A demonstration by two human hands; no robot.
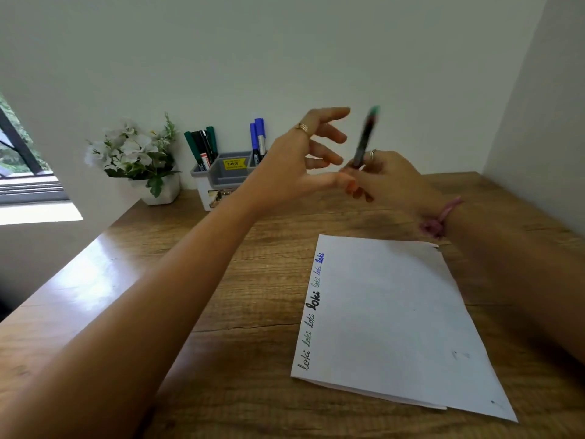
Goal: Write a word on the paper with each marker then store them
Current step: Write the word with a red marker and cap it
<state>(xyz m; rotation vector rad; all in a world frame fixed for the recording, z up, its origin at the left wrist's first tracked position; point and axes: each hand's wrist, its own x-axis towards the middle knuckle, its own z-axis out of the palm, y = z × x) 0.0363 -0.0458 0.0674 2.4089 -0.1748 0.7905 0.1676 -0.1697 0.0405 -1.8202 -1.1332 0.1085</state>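
i see my right hand (384, 179) just right of the frame's centre, fingers closed around the lower barrel of a dark marker (364, 144) that stands nearly upright, tilted a little to the right, its green end blurred at the top. there is a ring on one finger and a pink band (441, 218) on that wrist. my left hand (297, 166) reaches in from the lower left, fingers spread apart and holding nothing; its thumb tip lies right against the right hand's fingers below the marker, though the blur keeps me from saying whether they touch. a gold ring sits on one of its fingers.

the paper (395, 318) lies flat on the wooden desk (158, 296) in the lower right of the frame, turned at an angle, with a line of the word "loki" written along its left edge in green, black and blue.

in the upper centre, against the wall, stands a grey organiser (221, 175) with a yellow price sticker. green and black markers (202, 147) lean in its left compartment and two blue markers (258, 137) stand in its right one. left of it is a white pot of pale flowers (136, 153), and a window (19, 160) shows at the far left edge.
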